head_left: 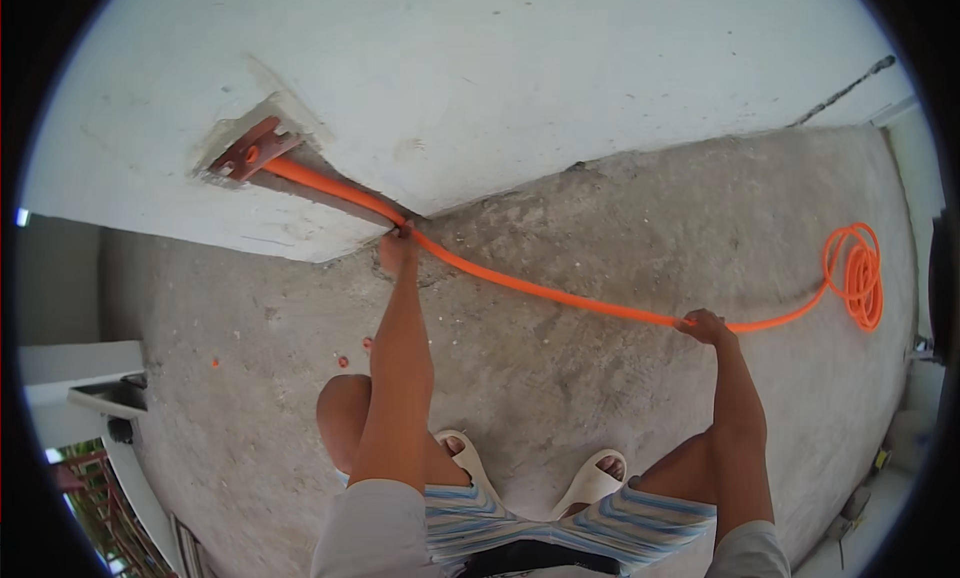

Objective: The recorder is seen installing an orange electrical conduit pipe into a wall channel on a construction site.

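A long orange flexible tube (545,292) runs from a reddish-brown box (256,150) set in a rough hole in the white wall, down a cut groove, and across to the right. My left hand (396,250) is closed round the tube at the wall's foot, where the groove ends. Farther right, my right hand (705,326) grips the same tube, which hangs in a shallow curve between the two. Beyond that hand, the rest lies in a loose coil (864,290) on the floor. The tube's end inside the box is partly hidden.
Rough grey concrete floor (520,378) spreads under me, meeting the white wall (560,68) ahead. Small red bits (343,361) lie near my left knee. My feet are in cream slippers (590,483). A dark crack (848,90) marks the wall at upper right.
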Tool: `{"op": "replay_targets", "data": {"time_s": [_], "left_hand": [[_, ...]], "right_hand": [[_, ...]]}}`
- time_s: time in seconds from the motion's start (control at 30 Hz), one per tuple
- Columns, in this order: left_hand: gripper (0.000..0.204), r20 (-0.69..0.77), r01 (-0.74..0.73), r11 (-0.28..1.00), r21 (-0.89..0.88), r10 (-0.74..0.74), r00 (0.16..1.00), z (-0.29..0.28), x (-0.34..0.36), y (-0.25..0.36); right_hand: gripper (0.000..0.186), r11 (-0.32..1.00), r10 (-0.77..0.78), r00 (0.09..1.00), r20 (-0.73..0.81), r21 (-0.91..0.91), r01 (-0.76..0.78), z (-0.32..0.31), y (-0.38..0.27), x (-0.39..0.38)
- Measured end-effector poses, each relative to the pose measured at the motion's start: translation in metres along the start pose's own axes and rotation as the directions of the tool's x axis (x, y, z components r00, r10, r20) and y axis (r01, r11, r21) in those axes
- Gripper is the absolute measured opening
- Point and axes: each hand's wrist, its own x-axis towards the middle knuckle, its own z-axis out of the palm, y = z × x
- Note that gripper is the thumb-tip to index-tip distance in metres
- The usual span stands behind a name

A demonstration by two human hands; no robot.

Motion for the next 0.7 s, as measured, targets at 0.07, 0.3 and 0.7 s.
{"op": "replay_targets", "data": {"time_s": [0.07, 0.3, 0.7], "left_hand": [[0.044, -0.027, -0.074, 0.997, -0.03, 0.073, 0.997, 0.007, 0.006, -0.007], [0.045, 0.128, -0.134, 0.988, 0.082, 0.123, 0.984, 0.01, 0.029, -0.018], [0.04, 0.128, -0.041, 0.988, 0.148, 0.022, 0.992, -0.003, 0.021, -0.004]], "right_hand": [[0.062, 0.992, 0.112, 0.992, 0.053, -0.059, -0.109, -0.017, 0.033, -0.002], [0.049, 0.984, 0.067, 0.986, -0.154, -0.152, -0.09, -0.051, 0.082, 0.015], [0.042, 0.97, 0.082, 0.905, -0.418, -0.176, -0.169, -0.04, 0.069, 0.049]]}}
